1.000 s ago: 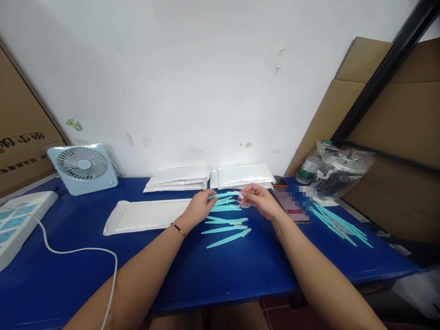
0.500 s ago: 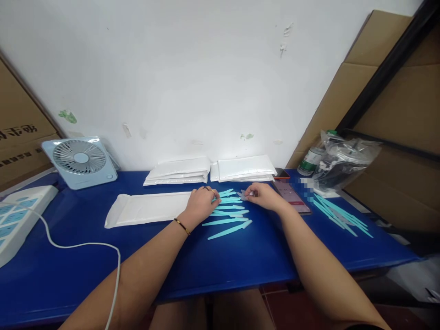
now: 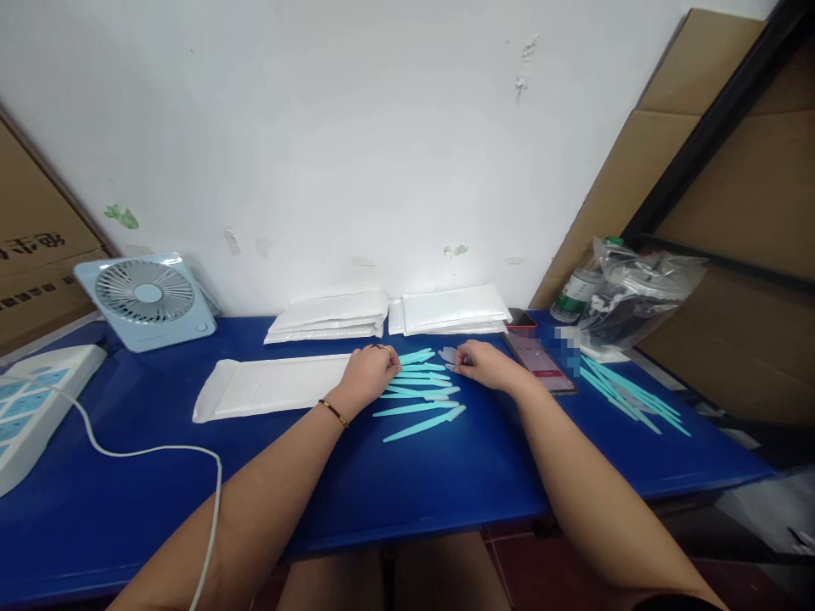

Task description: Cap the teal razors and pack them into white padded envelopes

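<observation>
Several turquoise eyebrow razors lie fanned out in a row on the blue table, their slim handles pointing left. At the upper part of the row, my left hand is closed with its fingertips pinched on the handle end of one razor. Just right of the row is a small cluster of clear plastic caps. My right hand pinches at the edge of this cluster, thumb and forefinger on a clear cap. The fingers partly hide both pinched ends. Beneath my left wrist lies a flat white padded envelope.
Two stacks of white envelopes stand against the wall. Right of my right hand are a phone, more turquoise razors, a bottle and a clear bag. A blue fan, power strip and white cable are left.
My left hand has drawn slightly left and down, away from my right hand. More of the clear caps shows beside my right fingers, which stay nearly in place.
</observation>
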A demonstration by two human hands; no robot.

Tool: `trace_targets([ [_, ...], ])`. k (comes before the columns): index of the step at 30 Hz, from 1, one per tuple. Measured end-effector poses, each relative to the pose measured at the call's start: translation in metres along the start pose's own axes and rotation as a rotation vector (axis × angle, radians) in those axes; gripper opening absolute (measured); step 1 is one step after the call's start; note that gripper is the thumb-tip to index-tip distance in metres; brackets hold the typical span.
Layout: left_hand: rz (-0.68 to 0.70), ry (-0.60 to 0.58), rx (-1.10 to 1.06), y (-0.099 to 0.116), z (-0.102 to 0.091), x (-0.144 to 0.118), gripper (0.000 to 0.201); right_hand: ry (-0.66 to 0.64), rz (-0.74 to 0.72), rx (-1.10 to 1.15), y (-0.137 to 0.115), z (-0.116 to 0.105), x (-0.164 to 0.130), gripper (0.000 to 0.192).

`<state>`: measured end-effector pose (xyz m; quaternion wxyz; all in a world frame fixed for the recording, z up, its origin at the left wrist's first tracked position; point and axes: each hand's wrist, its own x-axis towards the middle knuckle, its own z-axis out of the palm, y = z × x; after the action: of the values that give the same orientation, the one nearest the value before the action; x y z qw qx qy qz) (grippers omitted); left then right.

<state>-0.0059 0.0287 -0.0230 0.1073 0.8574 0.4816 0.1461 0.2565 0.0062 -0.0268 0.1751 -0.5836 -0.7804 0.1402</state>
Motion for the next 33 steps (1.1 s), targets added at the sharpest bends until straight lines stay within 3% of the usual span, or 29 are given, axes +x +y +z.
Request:
trace_targets([
  [7, -0.007, 0.034, -0.016, -0.005, -0.001, 0.003, 0.013, 0.033, 0.015, 0.267, -0.006, -0.008, -0.004, 0.016],
  [14, 0.009, 0.023, -0.058, 0.002, -0.007, 0.001, 0.013, -0.003, -0.025, 0.349, -0.015, -0.003, -0.002, 0.020],
  [17, 0.037, -0.019, -0.129, 0.005, -0.008, -0.002, 0.015, -0.067, -0.049, 0.423, -0.019, -0.002, -0.003, 0.020],
  [21, 0.080, -0.159, -0.225, 0.008, -0.008, -0.005, 0.022, -0.237, -0.064, 0.479, -0.015, -0.007, -0.006, 0.023],
  [23, 0.086, -0.142, -0.188, 0.009, -0.007, -0.005, 0.025, -0.168, -0.032, 0.411, -0.011, -0.010, -0.006, 0.022],
  [27, 0.103, 0.004, -0.004, 0.006, -0.003, -0.001, 0.021, 0.140, 0.073, 0.139, -0.007, -0.007, 0.000, 0.012],
  [33, 0.066, 0.037, 0.070, 0.004, 0.003, 0.006, 0.015, 0.134, 0.029, -0.014, -0.007, 0.011, 0.012, 0.006],
])
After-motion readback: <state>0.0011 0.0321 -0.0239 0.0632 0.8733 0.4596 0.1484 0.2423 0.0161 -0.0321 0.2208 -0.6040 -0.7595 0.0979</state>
